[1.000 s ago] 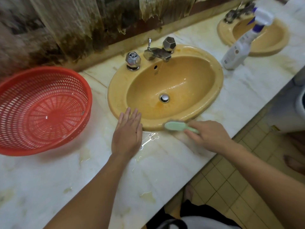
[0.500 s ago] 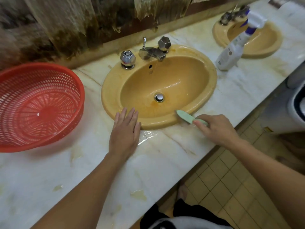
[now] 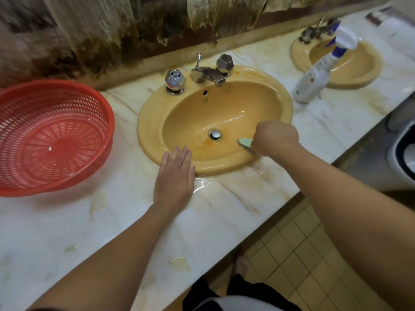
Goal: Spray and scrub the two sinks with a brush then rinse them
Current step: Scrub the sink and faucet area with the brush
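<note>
Scrubbing one sink, one brush

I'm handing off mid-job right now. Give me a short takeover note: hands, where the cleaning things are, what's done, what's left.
Right hand grips the green brush inside the near sink, right of the drain.
Left hand lies flat, fingers on the sink's front rim.
Spray bottle stands on the counter between the sinks.
Done: near basin looks wet.
Left: finish scrubbing it, rinse, then do the far sink.
</note>
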Demonstrator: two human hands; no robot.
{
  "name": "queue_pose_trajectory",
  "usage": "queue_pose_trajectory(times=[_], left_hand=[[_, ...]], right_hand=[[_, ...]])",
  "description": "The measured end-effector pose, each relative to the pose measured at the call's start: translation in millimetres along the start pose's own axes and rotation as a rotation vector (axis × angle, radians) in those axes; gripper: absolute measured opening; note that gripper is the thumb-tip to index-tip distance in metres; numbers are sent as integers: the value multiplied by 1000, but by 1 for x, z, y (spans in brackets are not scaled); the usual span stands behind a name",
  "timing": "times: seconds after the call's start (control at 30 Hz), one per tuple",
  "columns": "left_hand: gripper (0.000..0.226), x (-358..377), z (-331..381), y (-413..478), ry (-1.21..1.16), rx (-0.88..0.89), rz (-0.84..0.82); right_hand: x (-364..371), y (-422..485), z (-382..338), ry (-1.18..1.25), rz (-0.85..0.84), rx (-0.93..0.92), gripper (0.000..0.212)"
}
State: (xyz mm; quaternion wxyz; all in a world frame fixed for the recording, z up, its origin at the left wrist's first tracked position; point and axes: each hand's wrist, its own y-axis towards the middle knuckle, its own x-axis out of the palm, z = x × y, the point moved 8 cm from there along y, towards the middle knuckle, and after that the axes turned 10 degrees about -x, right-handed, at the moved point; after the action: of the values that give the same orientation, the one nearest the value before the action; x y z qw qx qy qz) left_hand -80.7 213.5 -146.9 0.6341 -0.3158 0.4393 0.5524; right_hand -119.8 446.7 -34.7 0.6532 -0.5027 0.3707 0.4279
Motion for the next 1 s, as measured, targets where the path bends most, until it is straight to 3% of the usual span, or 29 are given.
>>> queue_pose_trajectory(times=[0.07, 0.13, 0.27, 0.33, 0.43, 0.57, 0.63, 0.73, 0.83, 0.93, 1.0], left_hand=[[60, 0, 0, 0, -8, -10, 1], [61, -1, 1, 1, -15, -9, -6], [64, -3, 0, 3, -27, -1, -34], [63, -3, 0, 4, -22, 6, -40], [56, -4, 0, 10, -53, -23, -42], [53, -4, 5, 16, -137, -56, -77], [55, -1, 10, 14, -130, -42, -80], [59, 5, 24, 10, -106, -31, -87], [56, 11, 35, 10, -69, -45, -87], [55, 12, 41, 9, -72, -65, -78], [56, 14, 44, 8, -70, -74, -57]], right_hand=[[8, 2, -39, 123, -79, -156, 33], [25, 5, -51, 333, -234, -171, 28], [0, 13, -7, 95, -97, 34, 21], [5, 7, -25, 185, -98, -123, 31], [36, -22, -57, 325, -283, -451, 30], [58, -23, 24, 139, -187, -336, 30], [67, -29, 43, 201, -111, -270, 20], [70, -38, -4, 285, 44, -439, 25], [84, -33, -27, 352, 25, -558, 43], [81, -19, 36, 289, 6, -467, 40], [76, -16, 95, 271, 28, -313, 32]])
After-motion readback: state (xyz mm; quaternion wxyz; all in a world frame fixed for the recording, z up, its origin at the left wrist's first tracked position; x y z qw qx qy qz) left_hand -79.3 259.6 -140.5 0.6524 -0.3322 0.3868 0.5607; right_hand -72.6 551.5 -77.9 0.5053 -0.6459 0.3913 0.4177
